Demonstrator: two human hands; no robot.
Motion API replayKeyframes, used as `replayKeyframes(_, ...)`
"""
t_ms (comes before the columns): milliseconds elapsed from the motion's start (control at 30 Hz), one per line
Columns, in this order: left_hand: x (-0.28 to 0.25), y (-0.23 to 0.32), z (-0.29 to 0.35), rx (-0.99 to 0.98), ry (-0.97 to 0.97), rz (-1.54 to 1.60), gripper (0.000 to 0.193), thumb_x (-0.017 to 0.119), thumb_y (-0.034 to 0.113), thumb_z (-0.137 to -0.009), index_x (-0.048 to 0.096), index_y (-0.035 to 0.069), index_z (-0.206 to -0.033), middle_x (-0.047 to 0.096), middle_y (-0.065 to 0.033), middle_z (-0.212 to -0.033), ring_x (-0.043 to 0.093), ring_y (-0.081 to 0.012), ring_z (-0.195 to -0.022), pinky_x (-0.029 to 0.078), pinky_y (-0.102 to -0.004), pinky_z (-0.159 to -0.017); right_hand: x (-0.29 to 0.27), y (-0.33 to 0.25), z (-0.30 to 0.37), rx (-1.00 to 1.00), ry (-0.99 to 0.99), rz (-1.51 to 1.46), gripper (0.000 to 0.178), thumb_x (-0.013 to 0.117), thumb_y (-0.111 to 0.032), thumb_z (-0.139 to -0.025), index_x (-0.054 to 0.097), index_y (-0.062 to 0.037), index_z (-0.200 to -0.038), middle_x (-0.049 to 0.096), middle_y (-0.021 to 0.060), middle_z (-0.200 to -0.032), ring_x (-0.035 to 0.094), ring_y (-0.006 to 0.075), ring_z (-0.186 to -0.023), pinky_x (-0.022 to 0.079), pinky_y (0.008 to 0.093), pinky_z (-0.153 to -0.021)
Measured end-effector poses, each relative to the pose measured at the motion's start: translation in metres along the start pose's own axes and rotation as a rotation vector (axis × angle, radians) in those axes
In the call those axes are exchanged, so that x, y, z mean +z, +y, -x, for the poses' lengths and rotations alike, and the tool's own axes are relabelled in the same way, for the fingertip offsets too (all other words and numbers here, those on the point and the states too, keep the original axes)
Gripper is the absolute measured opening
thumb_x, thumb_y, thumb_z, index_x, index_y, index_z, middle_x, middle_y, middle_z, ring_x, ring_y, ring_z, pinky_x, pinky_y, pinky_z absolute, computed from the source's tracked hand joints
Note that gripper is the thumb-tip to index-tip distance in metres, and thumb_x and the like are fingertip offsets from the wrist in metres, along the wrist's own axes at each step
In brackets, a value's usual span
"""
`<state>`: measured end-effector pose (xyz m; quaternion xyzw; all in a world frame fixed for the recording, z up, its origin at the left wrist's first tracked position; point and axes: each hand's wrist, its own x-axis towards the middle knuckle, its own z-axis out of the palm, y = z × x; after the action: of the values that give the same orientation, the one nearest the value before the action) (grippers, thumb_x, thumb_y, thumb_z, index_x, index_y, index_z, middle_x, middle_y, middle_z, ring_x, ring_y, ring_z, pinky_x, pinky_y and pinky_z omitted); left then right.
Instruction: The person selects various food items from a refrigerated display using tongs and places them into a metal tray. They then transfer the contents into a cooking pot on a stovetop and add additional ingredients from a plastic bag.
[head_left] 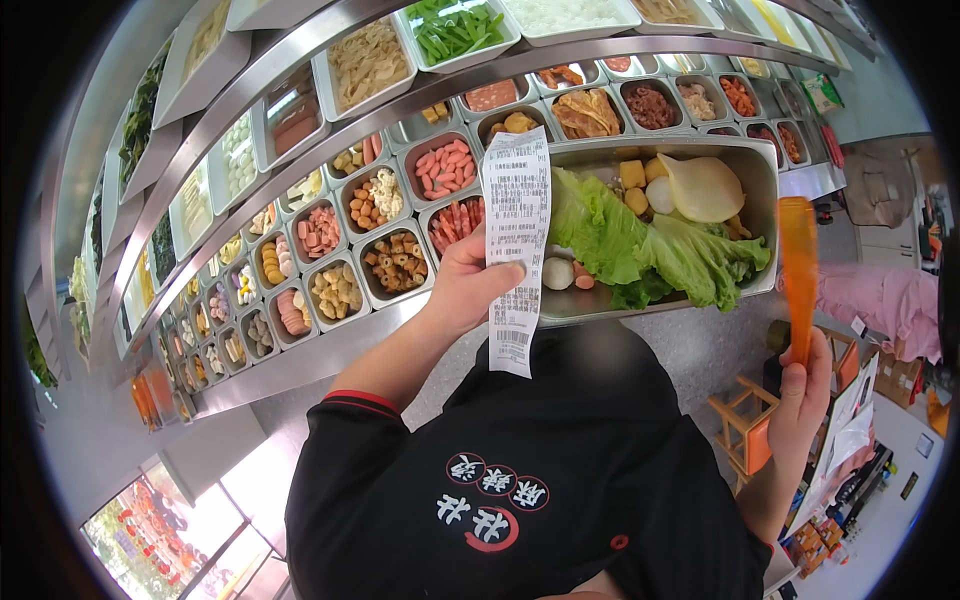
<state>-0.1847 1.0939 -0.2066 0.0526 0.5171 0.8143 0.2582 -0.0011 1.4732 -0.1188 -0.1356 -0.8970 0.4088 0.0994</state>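
Observation:
My left hand [465,290] is closed on a long printed paper receipt [515,215], its thumb pressed over the slip. The receipt hangs at the left end of a steel pan [660,148]; whether hidden fingers also grip that pan, I cannot see. Inside lie green lettuce leaves [700,258], a pale smooth rounded piece [708,188], yellow cubes [632,173] and a white ball [557,273]. To the right of the pan, my right hand [803,392] grips orange tongs [798,270], which point upward, apart from the food.
Rows of steel containers with sausages [443,168], fried pieces [395,262] and other foods fill the counter ahead and left. Above them runs a metal-edged shelf with white trays, one of cut green vegetables [450,32]. A wooden stool [745,425] stands on the floor at right.

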Motion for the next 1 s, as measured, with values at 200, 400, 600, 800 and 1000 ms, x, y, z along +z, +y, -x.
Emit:
replayKeyframes(200, -0.015, -0.009, 0.008, 0.061, 0.007, -0.135, 0.036, 0.063, -0.004, -0.086, 0.065, 0.002, -0.122, 0.069, -0.0057, -0.111, 0.066, -0.0128, -0.096, 0.054, -0.0299, -0.083, 0.016, 0.001, 0.006, 0.06, 0.024, -0.19, 0.053, 0.049, -0.039, -0.104, 0.047, 0.0014, -0.139, 0.053, 0.0026, -0.101, 0.05, 0.0117, -0.092, 0.041, 0.0249, -0.084)
replayKeyframes(400, -0.025, -0.011, 0.018, 0.074, 0.031, -0.219, 0.036, 0.063, -0.006, -0.084, 0.066, 0.0, -0.119, 0.07, -0.0065, -0.11, 0.066, -0.013, -0.097, 0.054, -0.0291, -0.083, 0.024, -0.005, 0.001, 0.095, -0.101, -0.232, 0.059, 0.05, -0.044, -0.104, 0.045, 0.0024, -0.14, 0.054, 0.0039, -0.106, 0.051, 0.0123, -0.094, 0.041, 0.0262, -0.085)
replayKeyframes(600, -0.027, -0.008, 0.028, 0.104, 0.043, -0.215, 0.036, 0.062, -0.006, -0.084, 0.066, 0.0, -0.119, 0.069, -0.0058, -0.11, 0.065, -0.0122, -0.097, 0.053, -0.0295, -0.084, 0.036, -0.011, -0.008, 0.096, -0.158, -0.266, 0.06, 0.05, -0.042, -0.104, 0.044, 0.0041, -0.14, 0.056, 0.0055, -0.107, 0.051, 0.0127, -0.094, 0.042, 0.0271, -0.086)
replayKeyframes(800, -0.018, 0.009, 0.032, 0.124, -0.001, -0.379, 0.038, 0.058, -0.006, -0.077, 0.072, 0.0, -0.112, 0.055, -0.0134, -0.133, 0.051, -0.0249, -0.125, 0.043, -0.0385, -0.103, 0.037, -0.016, -0.013, 0.123, -0.225, -0.255, 0.055, 0.05, -0.037, -0.104, 0.045, 0.0044, -0.139, 0.057, 0.0056, -0.11, 0.051, 0.0123, -0.092, 0.042, 0.0269, -0.086)
replayKeyframes(1000, -0.006, 0.016, 0.029, 0.088, -0.077, -0.341, 0.043, 0.053, -0.006, -0.074, 0.074, 0.0, -0.11, 0.05, -0.0158, -0.142, 0.043, -0.0308, -0.137, 0.035, -0.0432, -0.112, 0.035, -0.012, -0.012, 0.134, -0.206, -0.28, 0.053, 0.05, -0.034, -0.104, 0.044, 0.0042, -0.14, 0.056, 0.0057, -0.111, 0.051, 0.012, -0.092, 0.042, 0.0263, -0.086)
